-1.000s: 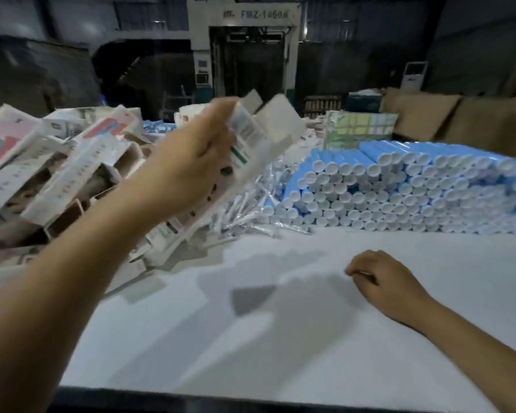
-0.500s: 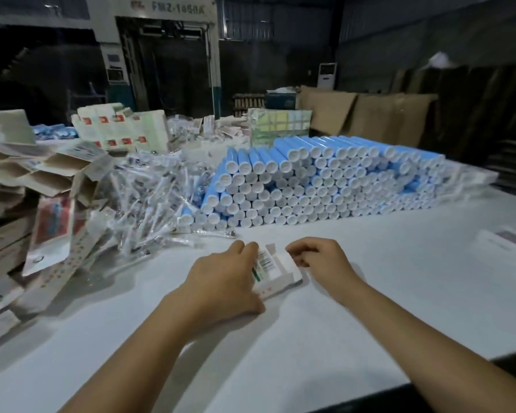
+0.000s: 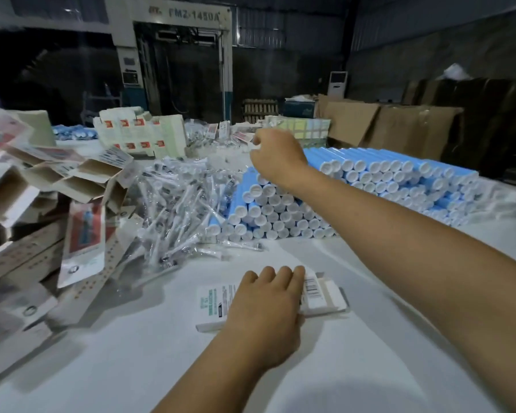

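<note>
Head-worn camera looks forward and down, close over the table (image 3: 137,347).

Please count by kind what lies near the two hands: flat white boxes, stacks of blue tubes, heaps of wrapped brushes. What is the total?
flat white box: 1, under the left hand
stack of blue tubes: 1, the right hand above it
heap of wrapped brushes: 1
Total: 3
</note>
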{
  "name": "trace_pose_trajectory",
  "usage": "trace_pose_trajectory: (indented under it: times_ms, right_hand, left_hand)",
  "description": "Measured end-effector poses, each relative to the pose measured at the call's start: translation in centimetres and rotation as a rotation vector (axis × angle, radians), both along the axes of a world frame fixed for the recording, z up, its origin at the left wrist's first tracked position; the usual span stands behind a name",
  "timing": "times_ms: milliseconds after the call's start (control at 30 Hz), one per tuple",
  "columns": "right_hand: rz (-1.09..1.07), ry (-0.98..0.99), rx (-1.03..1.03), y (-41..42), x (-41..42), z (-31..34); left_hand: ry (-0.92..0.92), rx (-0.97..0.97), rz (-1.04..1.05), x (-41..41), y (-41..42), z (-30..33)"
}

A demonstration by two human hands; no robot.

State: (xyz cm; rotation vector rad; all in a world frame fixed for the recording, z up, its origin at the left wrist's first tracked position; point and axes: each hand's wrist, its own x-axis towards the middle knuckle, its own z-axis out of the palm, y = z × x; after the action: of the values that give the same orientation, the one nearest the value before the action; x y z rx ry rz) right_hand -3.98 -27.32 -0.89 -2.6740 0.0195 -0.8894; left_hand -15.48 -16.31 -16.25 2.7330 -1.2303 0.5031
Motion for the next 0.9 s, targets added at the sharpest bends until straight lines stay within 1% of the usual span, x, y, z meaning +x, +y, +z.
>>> trace_pose_trajectory:
  times_ms: [67,167,233,333,500,600,667,733,800,900]
  right_hand:
    - [-0.116,0.16,-0.17,1.4,2.8,0.5]
    - [-0.259,0.406,-0.419,2.4,4.8,0.4]
    - [-0.302,0.495,-0.534,2.6,5.3,0.2]
    - [-0.305,0.544,-0.582,2.7,5.8,0.1]
    - [-0.259,0.575,-0.536,2.3,6.2,0.9]
    - [-0.216,0.537,-0.543,2.1,5.6,1.5]
    - [-0.167,0.433,-0.428,1.8,4.6,2.0]
    - [-0.097,0.303,-0.203,1.0,2.6,2.7]
    - [0.015,0.187,0.085,-0.4,-0.6,2.8]
    - [0.189,0.063,0.613,-3.7,-7.2,0.2]
  left_hand:
    - [-0.004,0.001,0.003,0.1,-0.1,-0.1]
    - [-0.005,0.005,0.01,0.4,-0.2,-0.2]
    - [-0.004,0.013,0.003,0.5,-0.3,-0.3]
    - [-0.005,0.011,-0.005,0.7,-0.5,-0.3]
    - [-0.023,-0.003,-0.011,0.9,-0.7,-0.5]
    - [-0.025,-0.011,-0.011,0.9,-0.7,-0.6]
    - [-0.019,-0.025,-0.008,1.0,-0.7,-0.7]
    - [-0.014,-0.041,-0.007,1.1,-0.7,-0.7]
    - [-0.015,-0.05,-0.002,1.2,-0.5,-0.6]
    - [-0.02,-0.068,0.031,1.2,-0.3,-0.4]
